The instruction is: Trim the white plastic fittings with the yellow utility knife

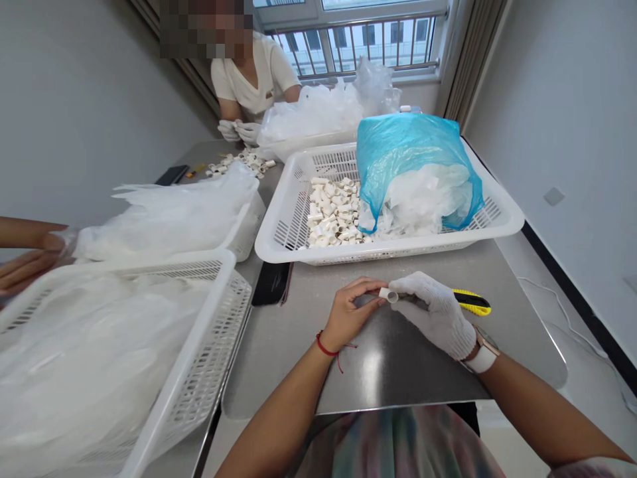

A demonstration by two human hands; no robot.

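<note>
My bare left hand (pixel 347 312), with a red string at the wrist, pinches a short white plastic pipe fitting (pixel 388 295) between thumb and fingers. Its round open end faces me, low over the metal table (pixel 363 372). My right hand (pixel 440 313) wears a white knitted glove and is closed around a yellow and black utility knife (pixel 474 302), whose handle end sticks out to the right. The gloved fingertips reach the right side of the fitting. Where the blade meets the fitting is too small to make out.
Beyond my hands stands a white basket (pixel 318 255) with many white fittings (pixel 331 209) and a blue plastic bag (pixel 413 143). A dark phone (pixel 271 284) lies left. Another basket (pixel 172 398) holds clear plastic bags. Two co-workers' hands (pixel 239 131) show at left and back.
</note>
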